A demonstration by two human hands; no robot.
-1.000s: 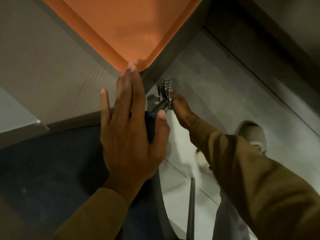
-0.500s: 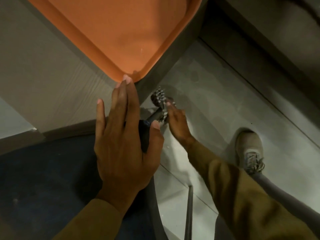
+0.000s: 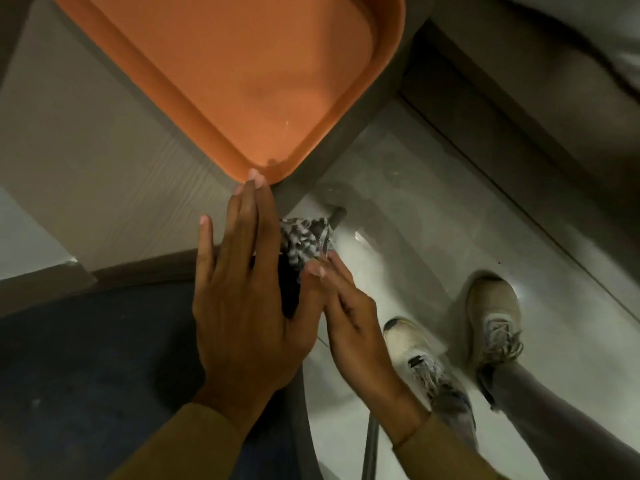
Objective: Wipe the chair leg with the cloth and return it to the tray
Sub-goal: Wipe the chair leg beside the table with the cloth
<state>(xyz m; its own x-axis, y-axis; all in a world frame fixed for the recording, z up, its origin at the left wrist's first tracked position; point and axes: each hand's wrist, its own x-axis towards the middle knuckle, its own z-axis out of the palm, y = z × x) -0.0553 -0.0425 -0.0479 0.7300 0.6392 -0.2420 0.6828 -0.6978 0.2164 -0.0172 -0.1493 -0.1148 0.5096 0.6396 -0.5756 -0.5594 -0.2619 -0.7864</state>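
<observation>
A black-and-white patterned cloth (image 3: pixel 304 239) is bunched around the upper part of a dark chair leg (image 3: pixel 337 214), just below the table's corner. My right hand (image 3: pixel 353 327) grips the cloth from the right with its fingertips. My left hand (image 3: pixel 249 289) lies on the corner of the dark blue chair seat (image 3: pixel 86 358), fingers straight and thumb hooked over the seat's edge, next to the cloth. The orange tray (image 3: pixel 207 140) rests on the pale wooden table (image 3: pixel 86 161), with its near corner just past my left fingertips. Most of the chair leg is hidden by the cloth and my hands.
Grey floor tiles (image 3: pixel 433 202) lie to the right. My two feet in beige trainers (image 3: pixel 495 317) stand there. A second thin metal chair leg (image 3: pixel 370 445) runs down at the bottom middle. A dark strip borders the floor at the upper right.
My right hand has drawn the cloth up the chair leg toward the seat and now sits closer to my left hand. The view has tipped down, showing both feet.
</observation>
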